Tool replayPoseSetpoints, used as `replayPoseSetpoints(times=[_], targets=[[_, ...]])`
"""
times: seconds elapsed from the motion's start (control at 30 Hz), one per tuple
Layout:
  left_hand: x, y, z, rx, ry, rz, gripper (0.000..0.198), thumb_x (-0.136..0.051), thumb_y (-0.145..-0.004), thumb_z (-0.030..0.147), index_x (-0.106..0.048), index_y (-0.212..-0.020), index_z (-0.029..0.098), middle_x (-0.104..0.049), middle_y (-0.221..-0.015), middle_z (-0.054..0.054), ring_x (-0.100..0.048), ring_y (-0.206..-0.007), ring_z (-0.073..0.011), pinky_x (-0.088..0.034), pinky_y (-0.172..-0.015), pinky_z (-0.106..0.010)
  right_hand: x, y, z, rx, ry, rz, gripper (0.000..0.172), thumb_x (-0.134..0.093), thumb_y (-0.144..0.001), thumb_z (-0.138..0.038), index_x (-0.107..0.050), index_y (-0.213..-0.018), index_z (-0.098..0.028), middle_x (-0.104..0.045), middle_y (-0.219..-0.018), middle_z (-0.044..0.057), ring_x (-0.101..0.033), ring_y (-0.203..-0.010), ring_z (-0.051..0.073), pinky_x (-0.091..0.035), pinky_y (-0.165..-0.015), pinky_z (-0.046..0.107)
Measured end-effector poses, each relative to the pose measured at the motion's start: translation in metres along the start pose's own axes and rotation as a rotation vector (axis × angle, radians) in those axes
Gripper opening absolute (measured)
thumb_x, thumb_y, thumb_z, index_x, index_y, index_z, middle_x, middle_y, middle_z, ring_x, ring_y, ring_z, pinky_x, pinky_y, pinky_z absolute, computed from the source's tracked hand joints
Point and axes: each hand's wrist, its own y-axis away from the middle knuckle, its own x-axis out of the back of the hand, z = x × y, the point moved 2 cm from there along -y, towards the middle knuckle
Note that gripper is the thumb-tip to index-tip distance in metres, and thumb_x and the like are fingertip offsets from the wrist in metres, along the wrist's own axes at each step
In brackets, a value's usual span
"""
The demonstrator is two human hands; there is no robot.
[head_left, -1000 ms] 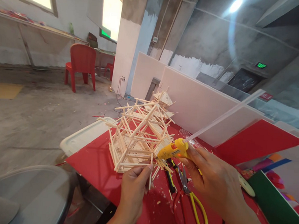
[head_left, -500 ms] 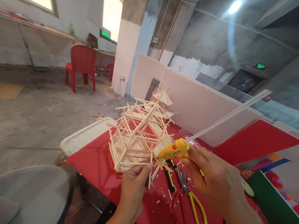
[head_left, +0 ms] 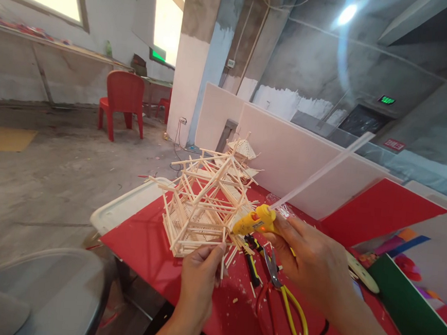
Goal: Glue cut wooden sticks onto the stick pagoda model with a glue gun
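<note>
A lattice model of thin wooden sticks (head_left: 201,202) stands on the red tabletop (head_left: 141,233). At its near corner my left hand (head_left: 202,269) pinches a short upright wooden stick (head_left: 222,270) between thumb and forefinger. My right hand (head_left: 309,257) is wrapped round a yellow glue gun (head_left: 256,220), with a long clear glue stick (head_left: 320,170) rising from its back. The gun's nozzle points left, at the model's right corner, close to the top of the pinched stick; whether it touches cannot be made out.
Pliers with red and yellow handles (head_left: 295,315) and a black-yellow tool (head_left: 252,268) lie below the gun among scraps. Behind is a smaller stick pagoda (head_left: 242,151). A grey round stool (head_left: 43,292) is at lower left, a green board (head_left: 413,311) at right.
My right hand and the glue gun have moved slightly left, bringing the nozzle closer to the pinched stick's top. The glue stick swung left. My left hand keeps its pinch.
</note>
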Motion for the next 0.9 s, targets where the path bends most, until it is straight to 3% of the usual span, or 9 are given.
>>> replayPoseSetpoints(times=[0.1, 0.2, 0.3, 0.4, 0.5, 0.6, 0.77, 0.87, 0.9], targets=[[-0.002, 0.004, -0.001, 0.014, 0.013, 0.009, 0.035, -0.083, -0.061, 0.046, -0.067, -0.061, 0.014, -0.053, -0.045, 0.004, -0.038, -0.036, -0.0054, -0.026, -0.034, -0.017, -0.003, 0.006, 0.005, -0.093, -0.086, 0.033, 0.033, -0.045, -0.101, -0.04, -0.065, -0.113, -0.017, -0.072, -0.091, 0.007, -0.066, -0.074, 0.02, -0.042, -0.061, 0.029], [-0.005, 0.008, -0.004, 0.059, 0.013, -0.033, 0.034, -0.081, -0.064, 0.046, -0.068, -0.064, 0.015, -0.05, -0.045, 0.005, -0.039, -0.036, -0.0055, -0.025, -0.033, -0.017, -0.007, 0.03, 0.022, -0.313, -0.175, 0.061, 0.036, -0.043, -0.1, -0.044, -0.065, -0.112, -0.018, -0.073, -0.102, 0.009, -0.069, -0.086, 0.023, -0.048, -0.07, 0.031], [-0.006, 0.009, -0.006, 0.09, 0.015, -0.046, 0.035, -0.08, -0.066, 0.048, -0.068, -0.065, 0.015, -0.049, -0.042, 0.006, -0.039, -0.034, -0.0058, -0.024, -0.033, -0.017, -0.015, 0.081, 0.05, -0.616, -0.142, 0.068, 0.04, -0.041, -0.1, -0.049, -0.065, -0.113, -0.02, -0.074, -0.104, 0.011, -0.069, -0.091, 0.026, -0.05, -0.072, 0.034], [-0.007, 0.01, -0.003, 0.084, 0.003, -0.028, 0.036, -0.082, -0.061, 0.047, -0.067, -0.063, 0.015, -0.052, -0.044, 0.005, -0.038, -0.035, -0.0047, -0.023, -0.034, -0.016, -0.032, 0.149, 0.075, -0.86, -0.079, 0.03, 0.041, -0.041, -0.098, -0.051, -0.068, -0.105, -0.021, -0.075, -0.095, 0.011, -0.07, -0.081, 0.027, -0.05, -0.061, 0.033], [-0.011, 0.012, 0.003, 0.069, -0.033, 0.013, 0.036, -0.085, -0.056, 0.044, -0.07, -0.067, 0.014, -0.058, -0.049, 0.003, -0.039, -0.035, -0.004, -0.017, -0.032, -0.015, -0.057, 0.212, 0.084, -1.01, -0.012, -0.053, 0.053, -0.032, -0.099, -0.052, -0.071, -0.096, -0.016, -0.075, -0.089, 0.015, -0.07, -0.074, 0.028, -0.05, -0.056, 0.034], [-0.016, 0.015, 0.009, 0.032, -0.069, 0.022, 0.034, -0.085, -0.054, 0.042, -0.07, -0.068, 0.015, -0.058, -0.048, 0.004, -0.037, -0.031, -0.0031, -0.016, -0.031, -0.014, -0.082, 0.251, 0.08, -1.079, 0.001, -0.098, 0.057, -0.028, -0.098, -0.051, -0.071, -0.082, -0.017, -0.072, -0.071, 0.011, -0.067, -0.061, 0.025, -0.046, -0.05, 0.031], [-0.019, 0.018, 0.011, 0.042, -0.113, 0.032, 0.039, -0.085, -0.052, 0.042, -0.072, -0.075, 0.014, -0.064, -0.054, 0.002, -0.04, -0.032, -0.0032, -0.019, -0.029, -0.013, -0.097, 0.265, 0.066, -1.124, 0.025, -0.154, 0.056, -0.032, -0.095, -0.052, -0.072, -0.083, -0.014, -0.069, -0.068, 0.014, -0.066, -0.063, 0.028, -0.047, -0.054, 0.036], [-0.017, 0.019, 0.012, 0.054, -0.121, 0.039, 0.04, -0.085, -0.052, 0.041, -0.072, -0.077, 0.013, -0.064, -0.054, 0.002, -0.042, -0.032, -0.0036, -0.021, -0.029, -0.013, -0.085, 0.243, 0.056, -1.065, 0.054, -0.153, 0.05, -0.047, -0.089, -0.054, -0.072, -0.096, -0.011, -0.07, -0.095, 0.024, -0.065, -0.081, 0.038, -0.048, -0.063, 0.049], [-0.016, 0.02, 0.011, 0.056, -0.124, 0.035, 0.039, -0.085, -0.053, 0.041, -0.072, -0.077, 0.013, -0.065, -0.055, 0.002, -0.043, -0.032, -0.0037, -0.022, -0.029, -0.013, -0.08, 0.229, 0.05, -0.97, 0.062, -0.129, 0.047, -0.049, -0.09, -0.052, -0.071, -0.103, -0.013, -0.069, -0.106, 0.023, -0.065, -0.087, 0.038, -0.049, -0.066, 0.05]])
